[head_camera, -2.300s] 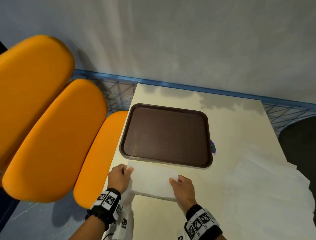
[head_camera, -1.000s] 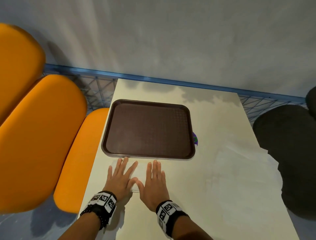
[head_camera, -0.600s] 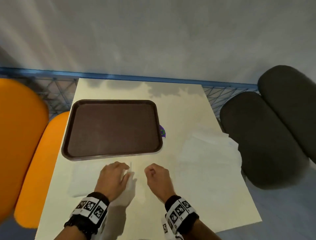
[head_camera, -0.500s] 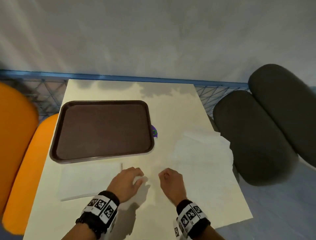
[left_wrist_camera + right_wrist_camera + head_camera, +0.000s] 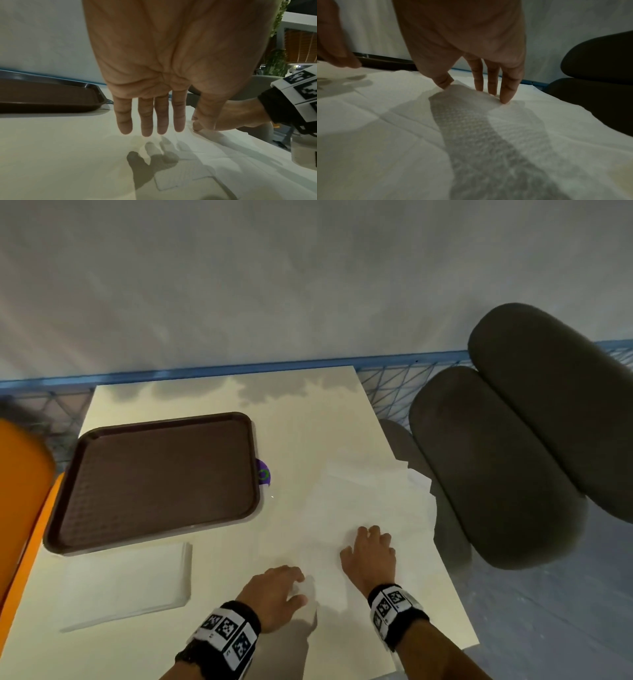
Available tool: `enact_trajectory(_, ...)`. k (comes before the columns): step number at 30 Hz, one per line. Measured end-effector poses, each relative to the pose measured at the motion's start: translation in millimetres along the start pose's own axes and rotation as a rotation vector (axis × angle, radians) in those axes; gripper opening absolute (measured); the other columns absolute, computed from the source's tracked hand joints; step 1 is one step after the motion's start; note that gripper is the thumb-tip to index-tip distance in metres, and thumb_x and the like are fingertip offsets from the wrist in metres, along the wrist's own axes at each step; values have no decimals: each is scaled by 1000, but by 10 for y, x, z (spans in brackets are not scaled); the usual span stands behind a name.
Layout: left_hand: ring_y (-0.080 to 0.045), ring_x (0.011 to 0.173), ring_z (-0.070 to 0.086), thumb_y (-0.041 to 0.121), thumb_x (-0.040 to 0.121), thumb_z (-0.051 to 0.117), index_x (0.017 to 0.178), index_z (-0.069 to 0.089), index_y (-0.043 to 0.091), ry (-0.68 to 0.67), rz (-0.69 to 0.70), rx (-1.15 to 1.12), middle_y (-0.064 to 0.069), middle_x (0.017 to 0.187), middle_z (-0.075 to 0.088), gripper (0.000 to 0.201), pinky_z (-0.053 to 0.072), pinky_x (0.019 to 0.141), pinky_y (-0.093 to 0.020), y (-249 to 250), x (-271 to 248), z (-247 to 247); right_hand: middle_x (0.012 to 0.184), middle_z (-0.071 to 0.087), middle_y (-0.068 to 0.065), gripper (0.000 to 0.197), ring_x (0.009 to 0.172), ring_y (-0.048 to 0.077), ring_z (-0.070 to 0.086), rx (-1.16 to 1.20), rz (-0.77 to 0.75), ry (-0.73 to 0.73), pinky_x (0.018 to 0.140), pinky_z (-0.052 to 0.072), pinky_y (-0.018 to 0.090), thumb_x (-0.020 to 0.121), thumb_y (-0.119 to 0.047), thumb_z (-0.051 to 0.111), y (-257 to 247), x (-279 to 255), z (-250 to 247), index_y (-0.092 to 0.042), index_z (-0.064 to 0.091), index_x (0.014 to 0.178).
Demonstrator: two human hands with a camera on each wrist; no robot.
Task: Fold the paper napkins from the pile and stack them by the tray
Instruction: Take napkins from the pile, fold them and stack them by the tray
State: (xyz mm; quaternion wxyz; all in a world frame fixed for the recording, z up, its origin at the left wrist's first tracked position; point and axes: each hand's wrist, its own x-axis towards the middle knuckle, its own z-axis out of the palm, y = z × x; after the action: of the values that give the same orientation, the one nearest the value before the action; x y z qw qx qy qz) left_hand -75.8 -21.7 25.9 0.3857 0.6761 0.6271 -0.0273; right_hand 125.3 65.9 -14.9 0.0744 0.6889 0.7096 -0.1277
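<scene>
A stack of folded white napkins (image 5: 123, 580) lies on the table just in front of the brown tray (image 5: 154, 479). The pile of unfolded napkins (image 5: 370, 501) covers the table's right side. My right hand (image 5: 373, 534) rests on the pile, and in the right wrist view its straight fingertips (image 5: 505, 98) and thumb press the top napkin (image 5: 488, 121). My left hand (image 5: 296, 587) hovers at the pile's left edge. In the left wrist view the left hand (image 5: 171, 129) has straight fingers and holds nothing.
The cream table (image 5: 239, 628) stands against a grey wall. Dark grey seat cushions (image 5: 513, 457) sit close to the right edge, with an orange seat (image 5: 20, 508) on the left. A small purple sticker (image 5: 263, 474) peeks out beside the tray.
Both hands left the folded stack by the tray and moved right to the pile. The right hand went from curled in the air to pressing on the top napkin.
</scene>
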Motion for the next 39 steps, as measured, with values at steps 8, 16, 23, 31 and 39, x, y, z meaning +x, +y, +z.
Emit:
enact_trajectory(8,-24,145,29,73,92,25,142,43,23,-117,-27,115,2,152,38,73,24,114,-39,435,223,113,105,63,1,24,97,23,60,161,-101,70,80,49,34,96,-22,42,176,-14,-312,-16,63,108)
enact_trajectory(16,-25,117,64,71,79,64,127,62,13,101,-149,-1389,-9,124,69,75,48,105,-50,650,60,-139,102,66,-5,19,91,12,62,619,-577,-25,80,51,27,94,-25,51,-114,-658,-896,-20,67,102)
enact_trajectory(23,-33,97,70,15,97,54,119,65,0,308,-212,-1550,-24,119,69,30,58,82,-43,293,-413,-573,109,70,-25,15,104,-8,63,962,-444,-185,90,48,14,90,-40,71,-75,-708,-1131,-33,74,103)
enact_trajectory(31,-39,105,67,18,94,54,115,70,-2,293,-116,-1585,-27,120,67,32,57,86,-42,-29,-1059,-1000,99,75,-11,14,95,13,72,1100,-89,-313,88,57,37,98,-29,61,-34,-620,-1179,-30,74,104)
enact_trajectory(39,-34,101,71,16,93,54,105,78,14,273,-97,-1444,-19,116,72,27,59,83,-38,-227,-1413,-1207,120,71,18,62,110,31,69,1678,-61,-781,91,56,40,85,-61,62,-625,-805,-1509,-8,76,114)
